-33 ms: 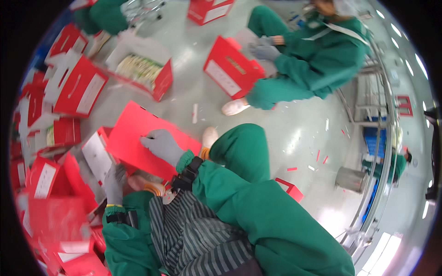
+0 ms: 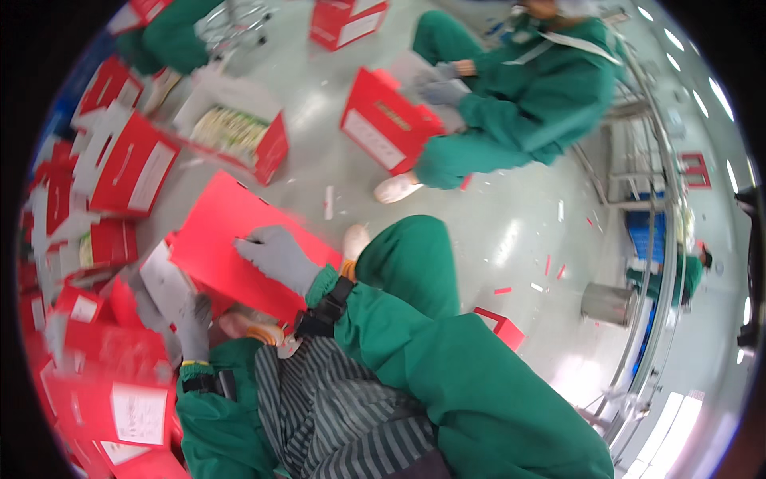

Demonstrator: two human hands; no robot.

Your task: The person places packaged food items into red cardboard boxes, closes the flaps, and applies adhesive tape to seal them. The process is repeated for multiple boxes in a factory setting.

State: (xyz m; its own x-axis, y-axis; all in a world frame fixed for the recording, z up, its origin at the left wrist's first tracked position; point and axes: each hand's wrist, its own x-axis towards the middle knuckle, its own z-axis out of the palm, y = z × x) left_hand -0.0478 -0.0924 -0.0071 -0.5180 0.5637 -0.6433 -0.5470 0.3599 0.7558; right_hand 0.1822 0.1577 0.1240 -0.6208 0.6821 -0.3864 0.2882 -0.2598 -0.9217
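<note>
Head: red carton (image 2: 209, 227) lies beneath right hand (image 2: 279, 257).

My left hand (image 2: 194, 326) and right hand (image 2: 279, 257) both wear plain grey gloves, the left one showing a thin yellow edge (image 2: 195, 363) at its cuff. My sleeves (image 2: 379, 323) are solid green, loose and creased, gathered at the right wrist. A black strap (image 2: 209, 383) circles my left wrist, with a small boxy piece on it; a broader black strap (image 2: 323, 310) with bulky parts circles my right. I wear a striped dark-and-grey apron (image 2: 335, 391), green trousers (image 2: 423, 263), an orange ankle band (image 2: 349, 270) and a pale shoe (image 2: 357, 239).
</note>
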